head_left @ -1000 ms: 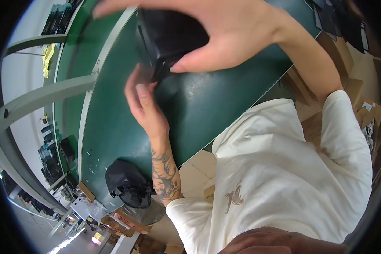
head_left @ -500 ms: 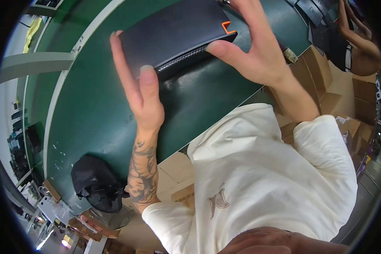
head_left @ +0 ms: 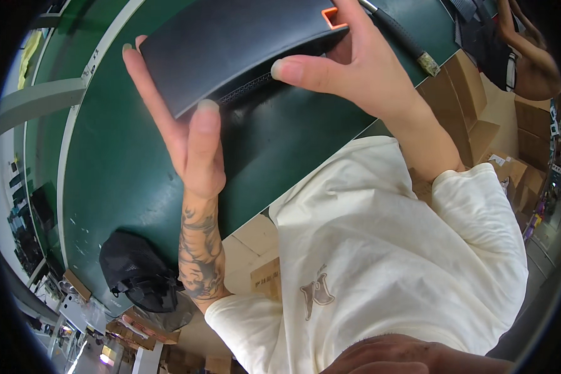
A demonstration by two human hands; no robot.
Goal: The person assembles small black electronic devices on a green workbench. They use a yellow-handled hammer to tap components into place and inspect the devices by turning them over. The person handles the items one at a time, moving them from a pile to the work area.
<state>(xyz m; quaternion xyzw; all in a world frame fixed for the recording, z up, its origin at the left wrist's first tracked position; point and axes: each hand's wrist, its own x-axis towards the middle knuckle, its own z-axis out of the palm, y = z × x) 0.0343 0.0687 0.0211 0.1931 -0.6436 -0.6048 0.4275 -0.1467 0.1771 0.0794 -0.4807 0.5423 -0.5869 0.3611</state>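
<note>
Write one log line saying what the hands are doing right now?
left hand: supports flat black case with orange tab | right hand: grips case's edge | surface: green table | nearby: black cap

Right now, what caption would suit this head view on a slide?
Both hands, left hand and right hand, hold a flat black case over a green table.

Flat black case (head_left: 230,50) w/ small orange tab at one corner, smooth top, mesh strip along lower edge; tilted, held up above the green surface (head_left: 137,187).

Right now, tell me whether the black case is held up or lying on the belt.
Held up: both hands grip the black case above the green belt.
</note>
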